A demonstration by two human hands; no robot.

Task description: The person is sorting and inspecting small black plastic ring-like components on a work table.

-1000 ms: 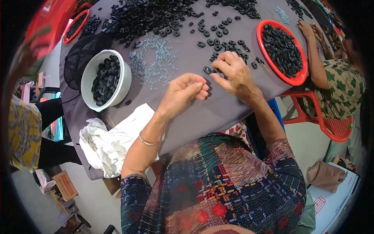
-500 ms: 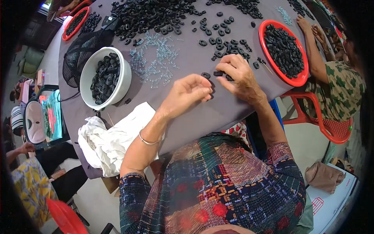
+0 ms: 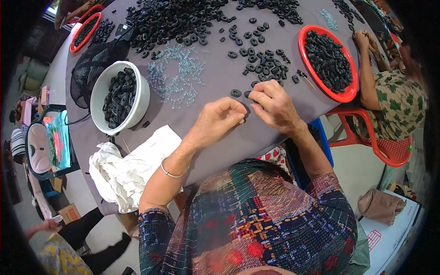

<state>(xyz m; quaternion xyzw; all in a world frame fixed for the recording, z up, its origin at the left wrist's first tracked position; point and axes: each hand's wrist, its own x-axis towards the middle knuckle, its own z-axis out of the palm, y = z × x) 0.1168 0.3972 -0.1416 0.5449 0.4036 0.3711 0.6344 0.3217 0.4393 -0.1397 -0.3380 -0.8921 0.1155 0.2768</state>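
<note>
My left hand point(image 3: 221, 120) is over the near part of the table, thumb and fingertips pressed together in a pinch. Whatever sits between those fingertips is too small or hidden to make out. Close by on the right, my right hand point(image 3: 277, 107) has curled fingers, with a small black oval plastic piece point(image 3: 247, 94) showing at its index fingertip. Just left of that lies another black oval piece point(image 3: 235, 93) with holes, on the cloth. Beyond my hands is a loose cluster of similar black pieces point(image 3: 266, 66). Small pale-blue coil springs point(image 3: 176, 73) are scattered further left.
A white bowl point(image 3: 143, 98) of black pieces stands left, near a crumpled white cloth point(image 3: 121, 176). At right sits a red tray point(image 3: 352, 94) full of pieces. A large black heap point(image 3: 174, 20) covers the far side. A co-worker point(image 3: 396, 105) sits at right, by a red chair point(image 3: 389, 153).
My two hands have come a little closer together, the left fingers closing into a tighter pinch. The view has shifted slightly. At lower left a person has moved.
</note>
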